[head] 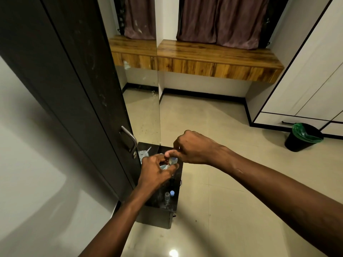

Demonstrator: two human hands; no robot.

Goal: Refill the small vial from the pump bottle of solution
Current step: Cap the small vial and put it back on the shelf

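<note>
Here both hands meet over a low dark glossy cabinet top (159,203) beside a tall dark wardrobe door (74,89). The left hand (156,172) is curled, fingers closed round a small clear thing with a pale blue part, probably the pump bottle or its neck, though most of it is hidden by the fingers. The right hand (193,151) is closed in a pinch, thumb and forefinger on the small clear plastic vial with a pale blue top (173,160), held just above the left hand's grip and touching or nearly touching it. Another small clear vial (167,196) and a loose pale blue cap (172,193) stand on the cabinet top nearer the camera, just beside each other.

My guess is the vial weighs next to nothing, is stiff, and is smooth enough to slip if wet with solution. Best held low on its body between two fingertips, mouth left free, and kept upright. The bottle wants a firm wrap round its body so pressing the pump does not tip it. A spill on the glossy top looks the main risk
</note>
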